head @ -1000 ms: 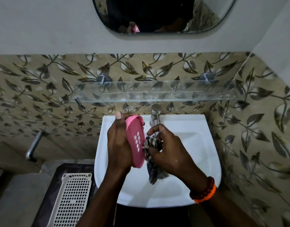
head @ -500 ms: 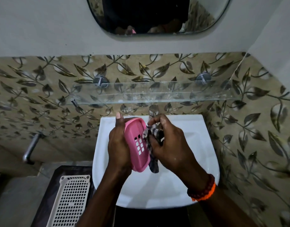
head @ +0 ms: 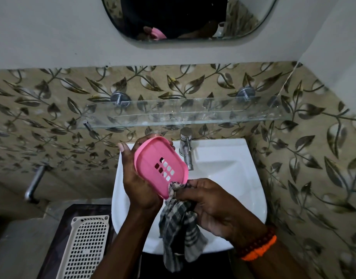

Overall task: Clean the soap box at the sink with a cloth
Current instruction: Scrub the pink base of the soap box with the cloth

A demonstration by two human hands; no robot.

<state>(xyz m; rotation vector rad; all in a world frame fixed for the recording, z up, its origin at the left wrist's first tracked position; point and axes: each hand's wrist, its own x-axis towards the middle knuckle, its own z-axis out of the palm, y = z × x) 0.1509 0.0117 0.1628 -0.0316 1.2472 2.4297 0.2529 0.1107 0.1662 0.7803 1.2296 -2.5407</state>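
Observation:
A pink soap box [head: 153, 162] with a grid of small drain holes is tilted above the white sink [head: 229, 170], its slotted face towards me. My left hand [head: 137, 182] grips it from the left and underneath. My right hand [head: 211, 204] holds a grey checked cloth [head: 179, 228] and presses a corner of it against the box's lower right edge. The rest of the cloth hangs down over the sink's front rim.
A chrome tap [head: 186, 150] stands just right of the box. A glass shelf [head: 185, 114] runs above the sink, under a mirror [head: 185, 19]. A white perforated tray [head: 84, 246] lies lower left on a dark surface. A metal pipe [head: 35, 183] juts from the left wall.
The soap box has turned from edge-on to show its slotted face. My right hand with the cloth has dropped from beside the box's upper edge to its lower right corner.

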